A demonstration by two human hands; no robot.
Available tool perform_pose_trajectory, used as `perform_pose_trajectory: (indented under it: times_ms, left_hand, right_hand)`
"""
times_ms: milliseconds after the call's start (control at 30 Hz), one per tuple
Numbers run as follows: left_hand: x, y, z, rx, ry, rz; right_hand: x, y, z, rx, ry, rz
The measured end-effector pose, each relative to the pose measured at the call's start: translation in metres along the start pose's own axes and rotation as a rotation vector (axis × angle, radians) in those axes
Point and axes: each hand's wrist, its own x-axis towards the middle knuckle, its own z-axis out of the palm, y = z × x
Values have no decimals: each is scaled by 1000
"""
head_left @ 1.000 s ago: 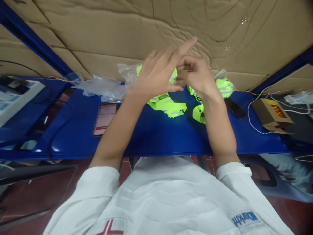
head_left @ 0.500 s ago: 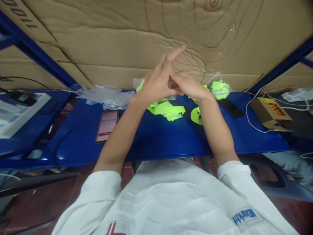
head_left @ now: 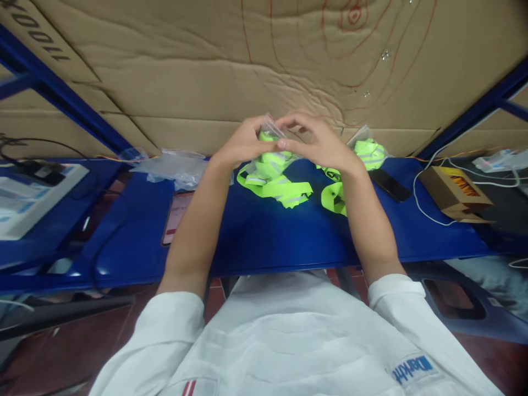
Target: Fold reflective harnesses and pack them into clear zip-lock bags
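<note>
My left hand [head_left: 247, 142] pinches the upper left side of a clear plastic bag [head_left: 271, 128]. My right hand [head_left: 315, 142] has its fingers curled at the bag's right edge, thumb tip close to the left hand's. Neon yellow-green fabric with silver stripes [head_left: 272, 165] shows in or behind the bag; which of the two I cannot tell. Below it on the table lies a loose neon reflective strap [head_left: 289, 192]. Another neon strap [head_left: 330, 197] is partly hidden by my right forearm.
On the blue table [head_left: 284, 242], flat clear bags [head_left: 177, 165] and a lit phone [head_left: 176, 214] lie to the left. At right are a bagged neon bundle [head_left: 369, 154], a dark phone [head_left: 391, 184] and an open cardboard box [head_left: 456, 192]. A cardboard sheet [head_left: 185, 71] stands behind.
Both hands have come down and apart from their raised, overlapping pose. They now grip the clear bag at its top, and more of the bag and neon fabric is visible.
</note>
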Motion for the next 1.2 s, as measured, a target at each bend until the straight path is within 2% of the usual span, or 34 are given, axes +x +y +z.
perform_pose_trajectory:
  times_ms: [67, 133, 233, 333, 500, 700, 767, 933, 1033, 1200]
  left_hand:
    - [0, 5, 2, -10, 132, 0]
    - [-1, 12, 3, -48, 186, 9]
    - [-7, 26, 2, -146, 109, 23]
    - [-12, 36, -1, -161, 6, 36]
    - [-17, 43, -7, -57, -19, 78]
    - [-18, 49, -11, 59, 3, 92]
    - [-17, 47, -11, 85, -4, 84]
    - [-14, 37, -11, 233, -107, 74]
    - [-12, 30, -13, 268, -89, 74]
    - [-10, 19, -14, 209, -70, 31]
  right_hand:
    - [1, 4, -5, -102, 102, -122]
    - [3, 11, -10, -117, 152, -136]
    - [5, 15, -16, 24, 151, -99]
    - [2, 7, -23, 166, 202, -100]
    - [-9, -4, -35, 225, 226, -49]
    - [-16, -2, -49, 112, 129, 77]
    - [-16, 0, -52, 39, 99, 73]
    - [-10, 15, -52, -40, 41, 51]
    - [-5, 28, -52, -81, -18, 53]
    - [0, 41, -53, -240, -78, -23]
